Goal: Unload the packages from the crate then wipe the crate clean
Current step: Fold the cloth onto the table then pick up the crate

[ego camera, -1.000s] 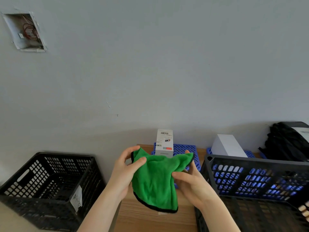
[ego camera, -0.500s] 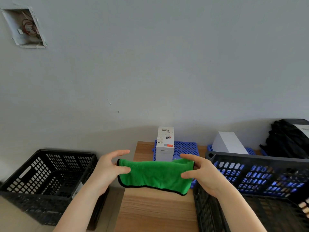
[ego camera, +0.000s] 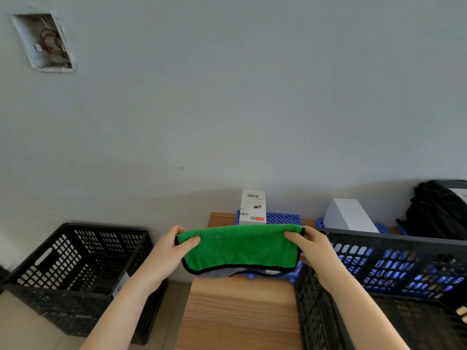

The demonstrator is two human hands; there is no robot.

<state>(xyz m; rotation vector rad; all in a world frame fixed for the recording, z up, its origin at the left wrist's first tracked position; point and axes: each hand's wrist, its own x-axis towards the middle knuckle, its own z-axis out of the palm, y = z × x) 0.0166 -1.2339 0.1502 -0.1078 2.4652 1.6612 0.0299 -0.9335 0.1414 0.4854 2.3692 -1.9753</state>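
Head view. My left hand [ego camera: 174,248] pinches the top left corner of the green cloth [ego camera: 240,246], thumb on the near face and fingers curled behind the edge. My right hand [ego camera: 313,248] does the same at the top right corner, thumb in front, fingers behind. The cloth is stretched flat between the two hands and held in the air above the far part of the wooden table [ego camera: 240,311]. It has black trim, and a gray layer shows under its bottom edge.

A black crate [ego camera: 394,239] sits on the table at my right, its near corner just beside my right forearm. I cannot tell what lies in it. A second black crate [ego camera: 83,261] stands lower, left of the table, under my left forearm.

Behind the cloth a white box with barcode labels [ego camera: 252,208] stands upright on a blue slatted panel [ego camera: 283,219], against the gray wall [ego camera: 227,97]. A plain white box [ego camera: 350,218] rests tilted behind the right crate's far rim, on more blue plastic. A black bag [ego camera: 439,210] is at far right. An open wall recess with red wires [ego camera: 45,41] is at top left.
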